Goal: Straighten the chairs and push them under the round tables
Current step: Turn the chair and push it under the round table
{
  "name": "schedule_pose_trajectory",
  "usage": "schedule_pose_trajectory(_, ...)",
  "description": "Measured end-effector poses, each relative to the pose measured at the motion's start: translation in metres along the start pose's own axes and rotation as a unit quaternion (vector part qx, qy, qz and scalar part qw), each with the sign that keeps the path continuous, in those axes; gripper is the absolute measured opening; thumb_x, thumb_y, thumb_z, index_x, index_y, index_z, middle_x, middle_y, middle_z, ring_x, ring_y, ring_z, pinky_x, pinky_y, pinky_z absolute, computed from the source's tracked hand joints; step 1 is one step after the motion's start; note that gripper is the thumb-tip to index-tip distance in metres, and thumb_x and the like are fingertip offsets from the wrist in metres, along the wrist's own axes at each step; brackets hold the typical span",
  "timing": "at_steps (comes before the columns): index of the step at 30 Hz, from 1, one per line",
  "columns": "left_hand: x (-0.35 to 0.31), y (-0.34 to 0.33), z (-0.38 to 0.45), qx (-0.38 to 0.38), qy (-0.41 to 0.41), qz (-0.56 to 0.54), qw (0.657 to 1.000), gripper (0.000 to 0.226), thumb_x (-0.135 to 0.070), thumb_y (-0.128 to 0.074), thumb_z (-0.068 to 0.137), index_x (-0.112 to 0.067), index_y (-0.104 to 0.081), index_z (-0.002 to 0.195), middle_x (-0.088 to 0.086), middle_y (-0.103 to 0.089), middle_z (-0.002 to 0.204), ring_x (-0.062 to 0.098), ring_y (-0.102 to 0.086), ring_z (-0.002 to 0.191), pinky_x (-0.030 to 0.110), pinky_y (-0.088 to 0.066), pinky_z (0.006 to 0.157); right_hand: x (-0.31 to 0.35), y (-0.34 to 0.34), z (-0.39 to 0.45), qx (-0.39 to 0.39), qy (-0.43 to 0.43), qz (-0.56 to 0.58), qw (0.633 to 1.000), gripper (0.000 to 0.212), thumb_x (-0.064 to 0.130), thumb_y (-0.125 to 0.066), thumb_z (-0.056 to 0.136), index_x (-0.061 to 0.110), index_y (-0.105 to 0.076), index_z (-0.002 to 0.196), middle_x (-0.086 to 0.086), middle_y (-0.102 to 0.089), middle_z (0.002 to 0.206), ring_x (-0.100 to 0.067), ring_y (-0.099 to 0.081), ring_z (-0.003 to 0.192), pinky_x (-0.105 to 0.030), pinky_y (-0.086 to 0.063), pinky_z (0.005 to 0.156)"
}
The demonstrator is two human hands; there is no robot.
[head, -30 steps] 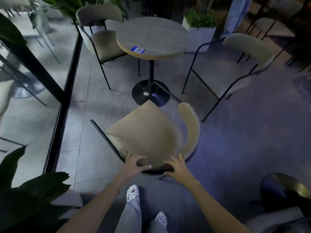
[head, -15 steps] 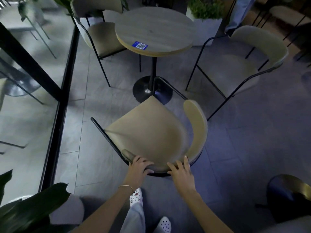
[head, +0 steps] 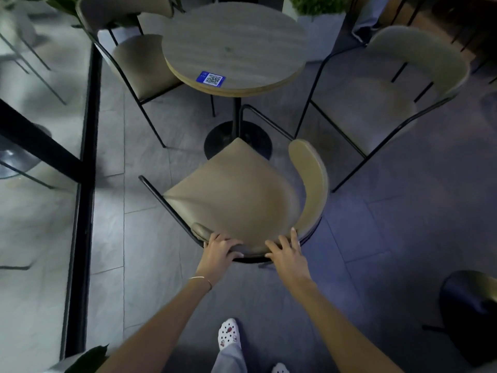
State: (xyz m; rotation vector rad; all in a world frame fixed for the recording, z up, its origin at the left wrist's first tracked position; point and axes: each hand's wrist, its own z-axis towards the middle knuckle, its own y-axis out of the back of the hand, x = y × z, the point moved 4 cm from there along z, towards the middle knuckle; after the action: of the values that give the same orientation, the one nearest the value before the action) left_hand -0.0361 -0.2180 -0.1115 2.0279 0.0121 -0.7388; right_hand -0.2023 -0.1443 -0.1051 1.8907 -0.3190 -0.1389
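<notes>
A beige chair (head: 236, 195) with a black metal frame stands right in front of me, its curved backrest toward me. My left hand (head: 219, 250) grips the left part of the backrest's top edge. My right hand (head: 289, 251) rests on the backrest just to the right, fingers spread over the edge. Beyond the chair is a round wooden table (head: 236, 41) on a black pedestal, with a blue QR sticker (head: 212, 78) near its front edge. The seat's front corner points at the pedestal base (head: 215, 138).
A second beige chair (head: 139, 60) sits tucked at the table's left. A third chair (head: 390, 103) stands off to the right, turned away. A glass wall with a black frame (head: 83, 168) runs along the left. A white planter (head: 320, 25) stands behind the table, a dark stool (head: 473, 313) lower right.
The chair and I have moved closer to the table. My right hand's fingers have spread further over the backrest. My left hand keeps its grip.
</notes>
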Motion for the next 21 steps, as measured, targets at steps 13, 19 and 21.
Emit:
schedule_pose_trajectory(13, -0.028, 0.019, 0.007, 0.148, 0.049, 0.095, 0.983, 0.045, -0.037, -0.057, 0.089, -0.017, -0.053, 0.13, 0.008, -0.055, 0.133, 0.029, -0.041, 0.132, 0.045, -0.031, 0.11, -0.007, 0.035, 0.01, 0.143, -0.026, 0.21, 0.967, 0.043, 0.03, -0.054, 0.092, 0.02, -0.051, 0.134, -0.007, -0.048, 0.142, -0.03, -0.016, 0.145, -0.047, -0.04, 0.106)
schedule_pose_trajectory(19, -0.096, 0.04, 0.048, 0.136, 0.05, 0.092, 0.985, 0.085, -0.055, -0.057, 0.082, -0.021, -0.018, 0.149, 0.009, -0.034, 0.151, 0.034, -0.027, 0.141, 0.063, -0.018, 0.113, -0.07, 0.088, 0.017, 0.07, -0.072, 0.263, 0.959, 0.057, 0.034, -0.059, 0.088, 0.021, -0.041, 0.14, -0.011, -0.037, 0.148, -0.03, -0.019, 0.144, -0.045, -0.028, 0.115)
schedule_pose_trajectory(21, -0.135, 0.048, 0.061, 0.122, 0.023, 0.076, 0.989, 0.088, -0.055, -0.056, 0.084, -0.023, -0.01, 0.151, 0.009, -0.024, 0.156, 0.034, -0.021, 0.144, 0.062, -0.016, 0.115, -0.103, 0.104, 0.021, 0.045, -0.09, 0.257, 0.961, 0.056, 0.036, -0.06, 0.087, 0.021, -0.042, 0.138, -0.013, -0.041, 0.143, -0.031, -0.023, 0.141, -0.046, -0.032, 0.113)
